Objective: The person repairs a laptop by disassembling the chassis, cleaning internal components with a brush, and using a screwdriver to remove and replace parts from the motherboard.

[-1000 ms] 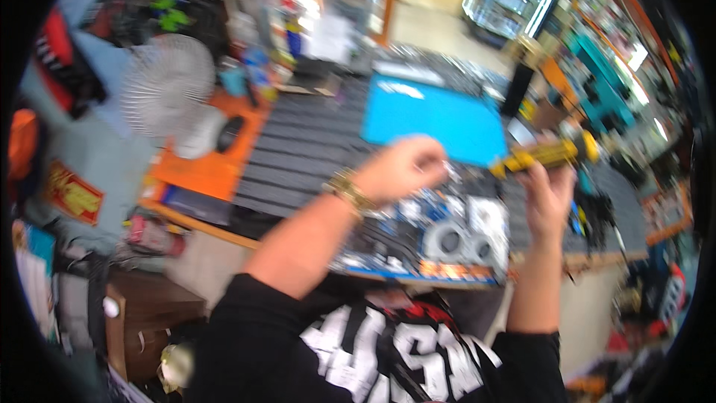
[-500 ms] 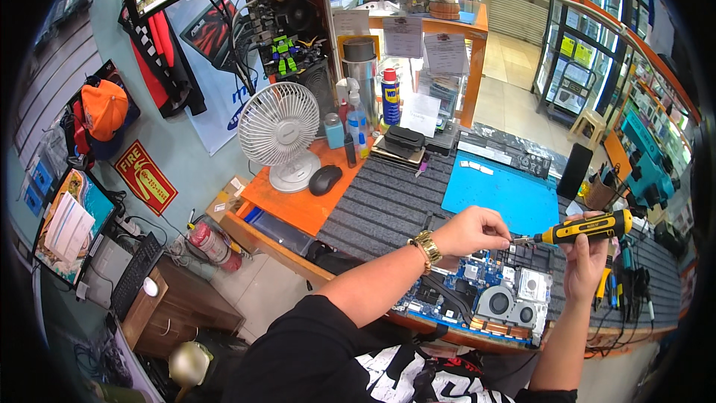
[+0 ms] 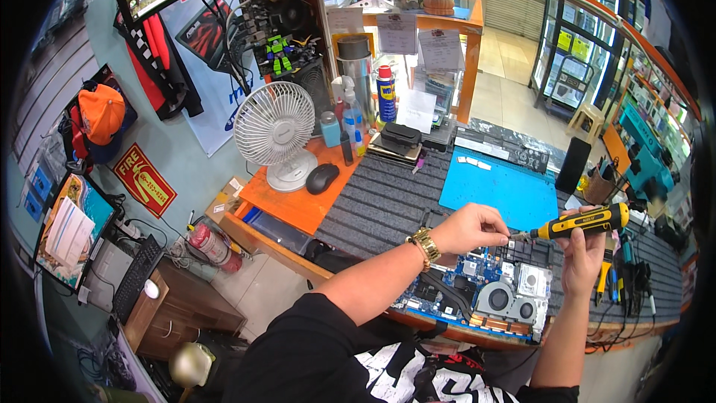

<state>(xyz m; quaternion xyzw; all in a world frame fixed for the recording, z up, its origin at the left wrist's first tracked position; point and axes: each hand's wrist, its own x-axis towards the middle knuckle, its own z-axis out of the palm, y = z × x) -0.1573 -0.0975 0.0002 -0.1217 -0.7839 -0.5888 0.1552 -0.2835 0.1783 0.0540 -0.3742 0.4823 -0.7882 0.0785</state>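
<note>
My right hand (image 3: pixel 582 257) grips a yellow-and-black electric screwdriver (image 3: pixel 585 222), held nearly level with its bit end pointing left. My left hand (image 3: pixel 477 230), with a gold watch (image 3: pixel 424 245) at the wrist, is pinched at the screwdriver's tip. Whatever sits between those fingertips is too small to make out. Below both hands lies an opened laptop base (image 3: pixel 455 295) on the bench's near edge, its blue circuit board and dark heat pipes bare. A round cooling fan (image 3: pixel 500 297) shows at its right. My left hand and forearm hide part of the board.
Behind the laptop a blue mat (image 3: pixel 498 190) lies on the ribbed grey bench cover (image 3: pixel 373 213). Left of it stand a white desk fan (image 3: pixel 277 134) and a black mouse (image 3: pixel 323 178). Hand tools (image 3: pixel 605 276) and cables are at the right, with a black phone-shaped slab (image 3: pixel 573 165) upright beyond.
The screwdriver's handle end has risen slightly and its bit end moved a little left, still in my right hand. My left fingers stay pinched at its tip. The whole view has shifted slightly.
</note>
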